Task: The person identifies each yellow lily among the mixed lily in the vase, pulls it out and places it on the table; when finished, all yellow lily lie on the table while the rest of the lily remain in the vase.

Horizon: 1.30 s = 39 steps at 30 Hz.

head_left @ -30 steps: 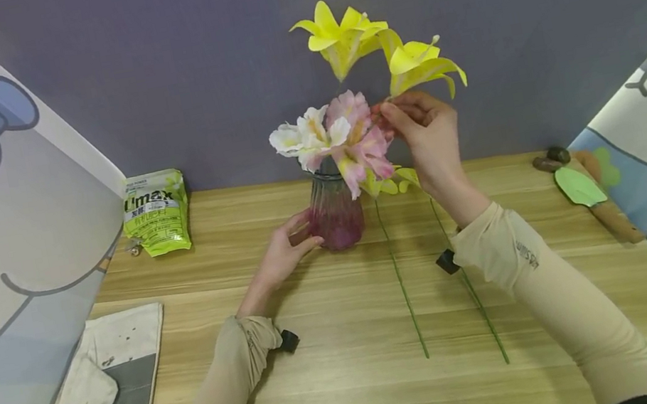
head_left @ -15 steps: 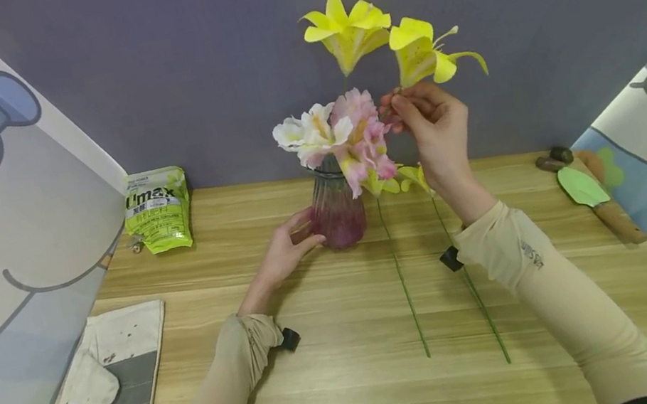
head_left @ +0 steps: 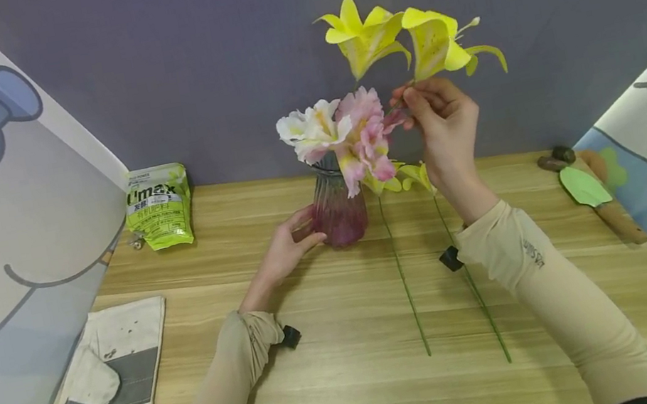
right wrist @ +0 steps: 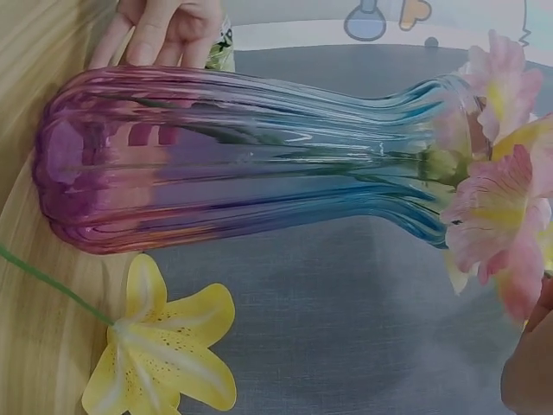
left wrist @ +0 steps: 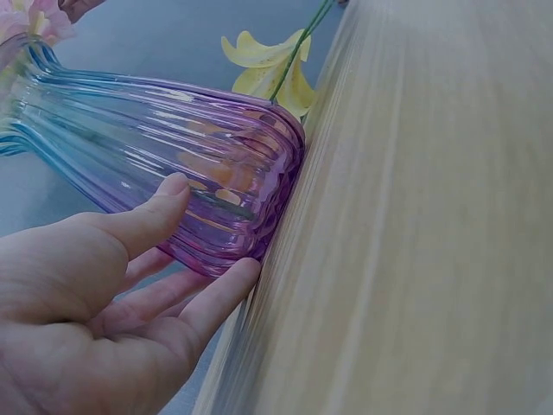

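The ribbed glass vase, blue fading to purple, stands upright near the back wall. Low on its left side, my left hand grips it between thumb and fingers, plain in the left wrist view too. White and pink flowers fill its mouth. Above them rises a yellow lily, its stem passing behind the pink petals. My right hand pinches a second yellow lily just under its bloom, beside the pink flowers. Its lower stem is hidden. In the right wrist view, green stems show inside the vase.
Two long-stemmed yellow lilies lie right of the vase, under my right forearm. A green Umax bag stands at back left, and white-and-grey gloves lie at front left. A green-bladed trowel lies at far right.
My right hand has shifted a little to the right, and the pinched lily has turned to face sideways. The other raised lily has also moved right. My left hand stays on the vase.
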Tool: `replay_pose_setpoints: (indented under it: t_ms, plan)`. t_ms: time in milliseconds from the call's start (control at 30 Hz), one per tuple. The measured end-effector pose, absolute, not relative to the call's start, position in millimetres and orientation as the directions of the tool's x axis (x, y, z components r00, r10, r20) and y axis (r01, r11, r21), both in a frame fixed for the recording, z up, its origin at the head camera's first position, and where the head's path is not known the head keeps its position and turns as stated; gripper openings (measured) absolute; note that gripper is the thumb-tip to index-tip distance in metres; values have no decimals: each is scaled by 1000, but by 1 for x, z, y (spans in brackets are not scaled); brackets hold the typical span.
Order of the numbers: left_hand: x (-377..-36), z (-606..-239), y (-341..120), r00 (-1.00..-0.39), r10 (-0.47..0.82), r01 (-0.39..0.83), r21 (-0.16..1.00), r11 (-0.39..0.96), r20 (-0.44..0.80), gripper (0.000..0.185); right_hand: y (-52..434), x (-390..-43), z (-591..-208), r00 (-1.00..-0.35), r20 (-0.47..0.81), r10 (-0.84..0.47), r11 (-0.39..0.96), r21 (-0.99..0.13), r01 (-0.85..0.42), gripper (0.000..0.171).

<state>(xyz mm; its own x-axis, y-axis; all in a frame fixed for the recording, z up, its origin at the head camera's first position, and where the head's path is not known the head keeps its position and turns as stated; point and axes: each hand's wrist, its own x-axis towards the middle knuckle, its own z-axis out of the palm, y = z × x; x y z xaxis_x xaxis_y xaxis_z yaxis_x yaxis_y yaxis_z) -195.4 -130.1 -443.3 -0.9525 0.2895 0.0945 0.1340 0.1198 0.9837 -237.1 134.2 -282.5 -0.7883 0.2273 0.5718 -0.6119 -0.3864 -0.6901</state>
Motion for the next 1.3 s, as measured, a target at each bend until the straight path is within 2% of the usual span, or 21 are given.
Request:
replay_pose_setpoints:
  t_ms: [233,467,700,867,1067,1300]
  plan:
    - [-195,-443,-130,-951,296,128,986,107,91,61,136,-236,-280,-804,532,264,-477,-653,-588,12]
    - [-195,-445,-131,-953,289,124,987,98,91,61,137,-239,-279,-767,571,295,-453,-623,-638,8]
    - [-196,-445,-131,-953,290,117,988,100,84,62,144,-240,-273,-780,535,324,-462,-630,-624,12]
    - [-197,-445,-131,-954,290,109,989,99,76,63,148,-239,-269,-779,535,327,-458,-631,-626,6]
    - [-196,-445,-131,-953,292,111,989,96,78,63,153,-239,-261,-799,501,333,-509,-618,-600,6]
    - [-196,-444,-130,-953,293,112,988,105,77,63,163,-240,-252,-844,401,355,-621,-574,-534,5]
